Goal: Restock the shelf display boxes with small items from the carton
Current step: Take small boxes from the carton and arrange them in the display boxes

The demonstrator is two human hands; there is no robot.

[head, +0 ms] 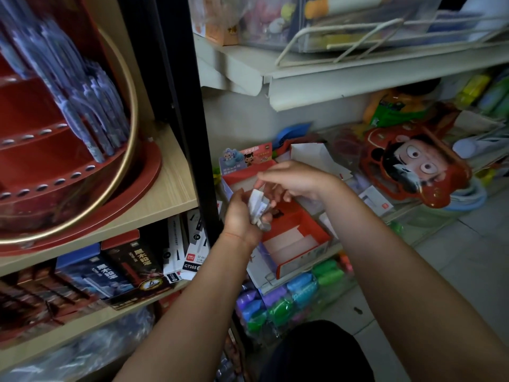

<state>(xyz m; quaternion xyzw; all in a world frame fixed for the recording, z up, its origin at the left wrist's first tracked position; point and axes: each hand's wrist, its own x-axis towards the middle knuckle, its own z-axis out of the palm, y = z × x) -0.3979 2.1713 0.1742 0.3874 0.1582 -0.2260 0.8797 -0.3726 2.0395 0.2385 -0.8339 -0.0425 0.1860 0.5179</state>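
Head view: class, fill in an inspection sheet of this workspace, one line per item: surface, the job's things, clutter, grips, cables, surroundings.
Surface: pale metal shelf carrying goods.
Job's things: red display box with white dividers, its compartments looking mostly bare; bundle of small white packets held above it; carton not identifiable.
Clutter: cartoon-face red package to the right; coloured clay packs below the box.
Grips: left hand grips the packets; right hand pinches their top edge.
Cables: nothing seen.
Surroundings: red round pen stand on a wooden shelf to the left; black boxes beneath it; wire rack above.
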